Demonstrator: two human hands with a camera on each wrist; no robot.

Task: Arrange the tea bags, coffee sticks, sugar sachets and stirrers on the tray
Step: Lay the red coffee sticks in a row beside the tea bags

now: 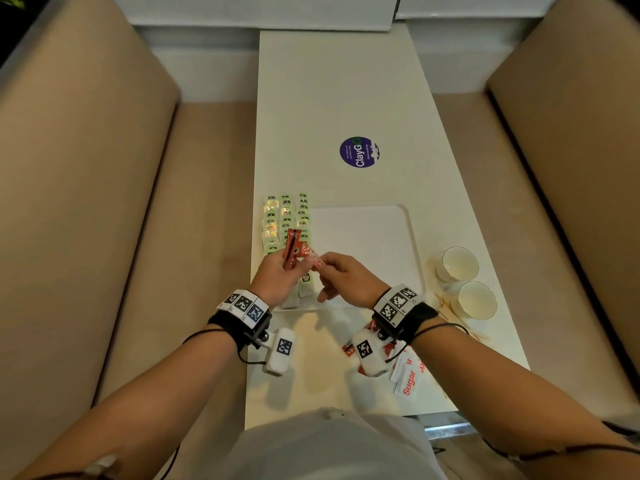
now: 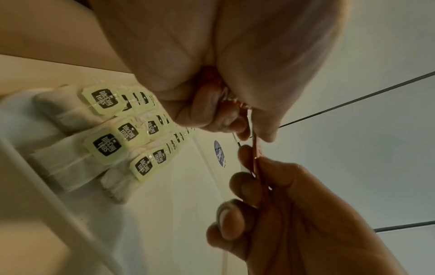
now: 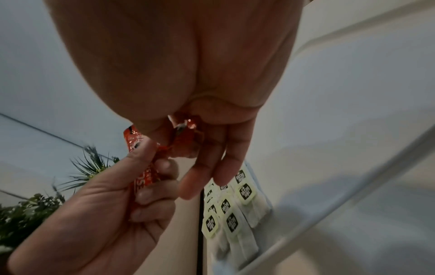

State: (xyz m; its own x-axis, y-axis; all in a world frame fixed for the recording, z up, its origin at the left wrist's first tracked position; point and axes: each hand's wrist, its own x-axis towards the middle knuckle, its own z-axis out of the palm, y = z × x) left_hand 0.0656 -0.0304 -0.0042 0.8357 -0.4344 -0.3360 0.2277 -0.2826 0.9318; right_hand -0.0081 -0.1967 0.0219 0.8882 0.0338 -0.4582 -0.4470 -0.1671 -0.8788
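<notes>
Red coffee sticks [image 1: 291, 249] gripped in left hand [image 1: 273, 278]; right hand [image 1: 341, 277] pinches one stick [image 1: 313, 258]. Best pull it free slowly, lay beside tea bags [image 1: 285, 216] on tray [image 1: 412, 237].

— What's worn on the arms?
— Black straps, each topped by white blocks with black square markers: left wrist band [image 1: 243, 304], right wrist band [image 1: 398, 303].
— Anything else?
— White camera pods at six o'clock of each band; thin black cables along bare forearms.
</notes>
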